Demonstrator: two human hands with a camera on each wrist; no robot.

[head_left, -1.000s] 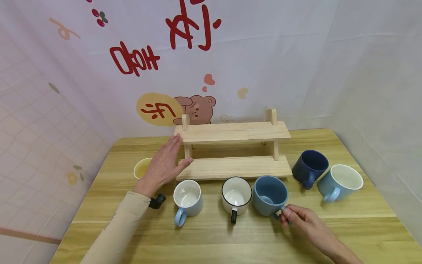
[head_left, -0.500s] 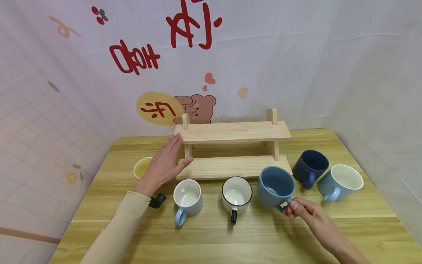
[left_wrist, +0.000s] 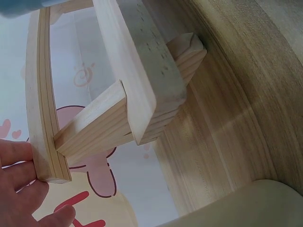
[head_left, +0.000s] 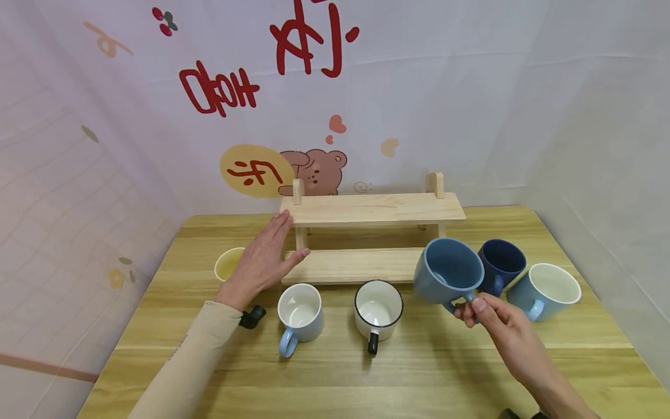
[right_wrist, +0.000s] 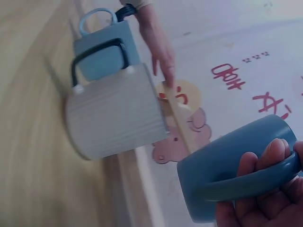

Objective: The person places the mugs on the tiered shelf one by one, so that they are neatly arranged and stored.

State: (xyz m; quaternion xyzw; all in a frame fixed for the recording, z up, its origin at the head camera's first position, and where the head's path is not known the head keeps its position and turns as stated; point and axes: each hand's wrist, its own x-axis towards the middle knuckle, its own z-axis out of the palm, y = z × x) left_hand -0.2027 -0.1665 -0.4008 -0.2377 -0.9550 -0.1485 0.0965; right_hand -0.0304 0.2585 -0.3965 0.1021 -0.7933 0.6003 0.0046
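My right hand (head_left: 505, 334) pinches the handle of a medium-blue mug (head_left: 437, 285). The mug tilts, its mouth facing up and toward me, and overlaps the lower board's right end in the head view. In the right wrist view, fingers curl through the handle of this blue mug (right_wrist: 232, 158). My left hand (head_left: 262, 265) rests its outstretched fingertips against the left end of the upper board of a two-tier wooden rack (head_left: 371, 209). From the left wrist, the fingers (left_wrist: 21, 175) touch that board's end.
A white mug with a black handle (head_left: 378, 317) and a light-blue mug (head_left: 300, 317) stand before the rack. To the right are a navy mug (head_left: 494, 279) and a pale-blue mug (head_left: 541, 299). A yellow cup (head_left: 226, 265) is partly hidden behind my left hand.
The blue mug has risen from the table and moved away from me and rightward in my right hand, now partly overlapping the rack and navy mug. My left hand keeps its place.
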